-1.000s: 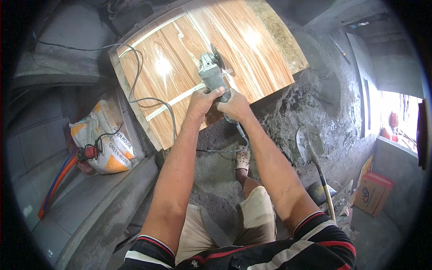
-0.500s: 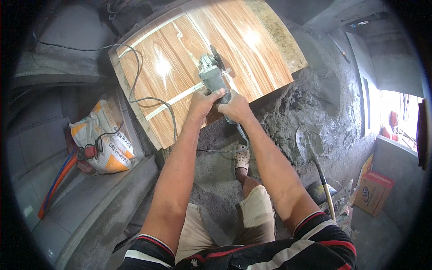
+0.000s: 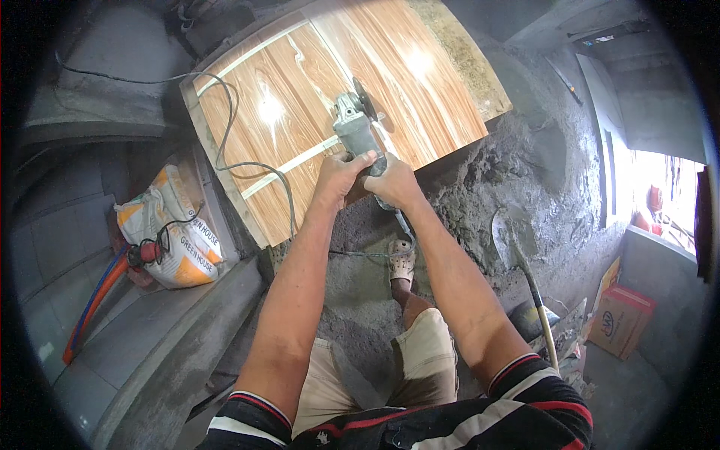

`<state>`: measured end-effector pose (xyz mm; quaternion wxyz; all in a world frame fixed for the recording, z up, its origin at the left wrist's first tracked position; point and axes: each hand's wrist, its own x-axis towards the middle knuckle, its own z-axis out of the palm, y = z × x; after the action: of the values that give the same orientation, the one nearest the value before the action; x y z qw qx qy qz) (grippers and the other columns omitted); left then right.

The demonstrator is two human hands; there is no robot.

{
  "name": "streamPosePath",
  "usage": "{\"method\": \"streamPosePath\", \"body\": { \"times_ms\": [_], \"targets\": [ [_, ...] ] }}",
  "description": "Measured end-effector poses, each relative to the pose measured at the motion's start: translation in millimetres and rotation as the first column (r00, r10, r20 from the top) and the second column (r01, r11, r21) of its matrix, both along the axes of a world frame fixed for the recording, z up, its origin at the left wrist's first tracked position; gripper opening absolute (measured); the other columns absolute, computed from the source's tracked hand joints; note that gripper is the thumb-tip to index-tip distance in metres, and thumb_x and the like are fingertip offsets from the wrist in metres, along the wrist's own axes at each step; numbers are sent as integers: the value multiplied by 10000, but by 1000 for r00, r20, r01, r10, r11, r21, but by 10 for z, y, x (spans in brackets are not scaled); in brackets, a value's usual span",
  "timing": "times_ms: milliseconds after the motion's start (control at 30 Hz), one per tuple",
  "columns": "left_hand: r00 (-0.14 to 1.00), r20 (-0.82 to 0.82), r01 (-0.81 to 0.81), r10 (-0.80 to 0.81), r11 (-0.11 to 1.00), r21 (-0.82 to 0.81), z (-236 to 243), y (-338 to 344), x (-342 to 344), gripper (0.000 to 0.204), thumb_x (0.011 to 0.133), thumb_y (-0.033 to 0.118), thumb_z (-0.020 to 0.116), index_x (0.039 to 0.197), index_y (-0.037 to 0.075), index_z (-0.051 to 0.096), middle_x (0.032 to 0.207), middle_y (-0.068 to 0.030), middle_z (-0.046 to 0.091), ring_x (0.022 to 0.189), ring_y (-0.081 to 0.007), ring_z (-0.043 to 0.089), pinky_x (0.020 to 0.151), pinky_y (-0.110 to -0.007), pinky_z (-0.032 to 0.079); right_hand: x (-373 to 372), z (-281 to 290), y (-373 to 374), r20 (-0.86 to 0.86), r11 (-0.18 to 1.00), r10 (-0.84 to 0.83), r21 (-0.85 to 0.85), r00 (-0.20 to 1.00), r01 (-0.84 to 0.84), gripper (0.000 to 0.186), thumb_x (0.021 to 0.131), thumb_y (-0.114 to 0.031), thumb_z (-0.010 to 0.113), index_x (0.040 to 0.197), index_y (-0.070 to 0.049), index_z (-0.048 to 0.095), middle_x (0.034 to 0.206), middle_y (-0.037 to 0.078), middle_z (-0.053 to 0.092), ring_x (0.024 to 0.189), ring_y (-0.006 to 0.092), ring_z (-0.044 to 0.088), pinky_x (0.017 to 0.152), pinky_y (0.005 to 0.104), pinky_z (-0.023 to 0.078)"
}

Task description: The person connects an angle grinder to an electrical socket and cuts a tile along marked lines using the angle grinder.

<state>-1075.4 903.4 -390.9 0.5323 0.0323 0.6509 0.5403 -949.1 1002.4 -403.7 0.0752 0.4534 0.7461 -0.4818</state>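
Both of my hands grip the body of a grey angle grinder. My left hand is closed on its left side, thumb laid across the top. My right hand wraps the rear part from the right. The grinder's dark disc stands on edge at the head's right side, over the glossy wood-patterned tiles. Whether the disc touches a tile I cannot tell. A pale strip runs across the tiles to the left of the tool. The grinder's cord leaves its rear below my right hand.
A dark cord loops over the tiles' left side. Wet grey mortar lies to the right, with a shovel in it. A printed sack and an orange-and-blue hose are at left. A cardboard box stands at right.
The grinder has stayed almost in place, its head shifting very slightly down. Both hands keep their hold.
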Motion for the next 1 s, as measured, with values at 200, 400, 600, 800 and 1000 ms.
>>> {"method": "streamPosePath", "body": {
  "times_ms": [200,400,600,800,1000],
  "targets": [
    [1000,24,-15,15,1000,23,16,-13,17,429,887,233,850,1142,-88,724,1015,-145,754,826,-186,721,695,-321,590,21,45,-21,-22,1000,-25,7,999,26,611,694,-348,781,1120,76,670,1071,333,732,1059,456,725,939,473,572],
    [1000,17,-16,15,1000,22,-23,-26,17,430,891,247,843,1134,-90,731,1003,-135,755,817,-176,717,690,-320,586,16,30,-26,-24,1000,-21,13,999,21,616,692,-338,776,1130,82,668,1073,336,732,1057,456,726,936,471,573],
    [1000,16,-6,6,1000,13,-86,-39,47,471,889,295,845,1144,-81,722,991,-129,746,792,-171,709,665,-316,572,54,-12,-34,-30,1000,-21,21,999,22,662,690,-333,771,1168,110,652,1071,350,728,1054,463,725,933,470,574],
    [999,20,-24,24,1000,4,-100,-48,76,458,883,289,845,1123,-83,730,969,-133,752,775,-170,715,639,-308,575,62,22,-44,-24,1000,-19,0,1000,19,653,692,-333,771,1162,105,653,1062,348,729,1047,463,727,928,469,573],
    [1000,2,-10,10,1000,3,-132,-71,75,470,878,306,849,1121,-79,732,963,-132,753,764,-165,713,627,-307,571,72,29,-61,-27,1000,-26,-10,999,25,621,702,-333,770,1141,93,660,1056,340,732,1045,464,726,923,476,571]
  ]
}}
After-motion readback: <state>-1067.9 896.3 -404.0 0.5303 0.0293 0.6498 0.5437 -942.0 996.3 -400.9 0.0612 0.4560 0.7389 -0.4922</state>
